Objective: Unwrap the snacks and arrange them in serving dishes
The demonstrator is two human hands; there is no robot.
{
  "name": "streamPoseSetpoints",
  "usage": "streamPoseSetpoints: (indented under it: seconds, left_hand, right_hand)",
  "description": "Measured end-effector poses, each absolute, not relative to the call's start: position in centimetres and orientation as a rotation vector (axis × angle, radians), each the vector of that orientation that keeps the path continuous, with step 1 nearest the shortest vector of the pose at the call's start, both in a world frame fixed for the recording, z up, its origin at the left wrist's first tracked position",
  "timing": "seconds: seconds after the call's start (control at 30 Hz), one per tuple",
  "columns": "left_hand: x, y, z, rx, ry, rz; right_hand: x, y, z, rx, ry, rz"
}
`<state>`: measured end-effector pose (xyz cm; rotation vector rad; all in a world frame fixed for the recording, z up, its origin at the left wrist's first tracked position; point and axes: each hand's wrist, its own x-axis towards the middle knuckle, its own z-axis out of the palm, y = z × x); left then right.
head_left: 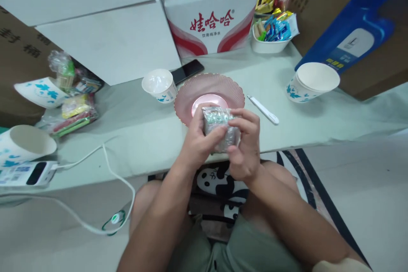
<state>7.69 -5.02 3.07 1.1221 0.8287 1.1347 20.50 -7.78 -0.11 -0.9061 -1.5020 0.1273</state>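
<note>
Both hands are at a small block-shaped packet in clear, shiny plastic wrap, held over the near edge of the table. My left hand is closed round its left side, the thumb lying across the front. On the right side, the fingers of my right hand press against the wrap, with the thumb near the lower corner. What is inside the wrap looks greenish and silvery; its kind cannot be made out. Just behind the hands lies a pink scalloped plate, partly covered by them. A white utility knife rests right of the plate.
Paper cups stand left of the plate and at right. A phone, a snack tub, a blue bottle and a water carton are behind. At left are wrapped snacks, a power bank and a white cable.
</note>
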Motion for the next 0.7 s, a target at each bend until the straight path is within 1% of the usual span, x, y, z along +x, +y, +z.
streamPoseSetpoints:
  seconds: [0.07, 0.2, 0.27, 0.37, 0.47, 0.7]
  left_hand:
    - [6.5, -3.8, 3.3, 1.169, 0.837, 1.129]
    - [3.4, -2.5, 3.3, 1.112, 0.829, 1.082]
    - [2.2, -2.5, 3.1, 1.075, 0.838, 1.075]
    - [1.0, -2.5, 2.4, 0.967, 0.854, 1.111]
    - [0.4, -2.4, 1.7, 0.903, 0.856, 1.152]
    - [-1.4, -2.6, 1.4, 0.856, 0.882, 1.181]
  right_hand:
    - [22.9, -6.1, -0.8, -1.007, -1.449, 0.143]
    - [28.4, -2.4, -2.9, -1.759, -1.375, 0.035]
    - [30.2, -1.4, -4.0, -2.103, -1.387, 0.041]
    - [31.4, -1.1, -4.8, -2.416, -1.457, 0.126]
    - [31.6, -1.4, -4.6, -2.385, -1.480, 0.247]
    - [27.0, -5.7, -2.2, -1.614, -1.268, 0.557]
